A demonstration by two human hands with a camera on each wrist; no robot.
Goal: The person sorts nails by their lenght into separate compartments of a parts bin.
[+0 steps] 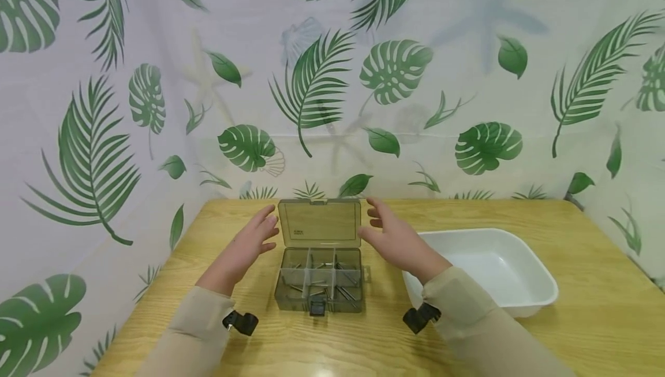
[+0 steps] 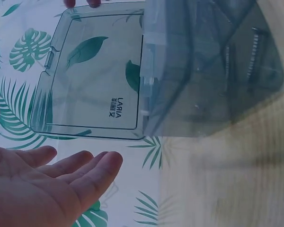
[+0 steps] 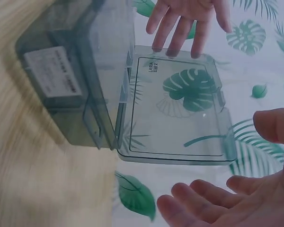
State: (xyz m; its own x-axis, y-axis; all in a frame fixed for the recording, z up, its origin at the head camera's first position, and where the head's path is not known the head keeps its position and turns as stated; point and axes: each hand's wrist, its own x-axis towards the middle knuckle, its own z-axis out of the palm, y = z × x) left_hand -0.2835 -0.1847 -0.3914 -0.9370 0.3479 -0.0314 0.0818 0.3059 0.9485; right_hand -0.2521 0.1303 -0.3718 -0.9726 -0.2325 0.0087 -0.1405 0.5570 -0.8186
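Observation:
A smoky see-through plastic compartment box (image 1: 319, 306) stands on the table with its lid (image 1: 322, 224) raised upright at the back. Thin metal pieces (image 1: 345, 293) lie in its compartments; a threaded screw (image 2: 252, 54) shows through the wall in the left wrist view. My left hand (image 1: 249, 247) is held just left of the lid, fingers extended and slightly bent, holding nothing. On the other side, my right hand (image 1: 392, 238) has its thumb near the lid's right edge and its fingers spread. Both hands appear apart from the lid.
A white rectangular basin (image 1: 499, 276) stands on the wooden table (image 1: 322, 348) to the right, partly behind my right forearm. A leaf-printed cloth (image 1: 332, 105) hangs behind and at the sides. The box has a front latch (image 1: 317, 306) and a label (image 3: 53, 71) on one side.

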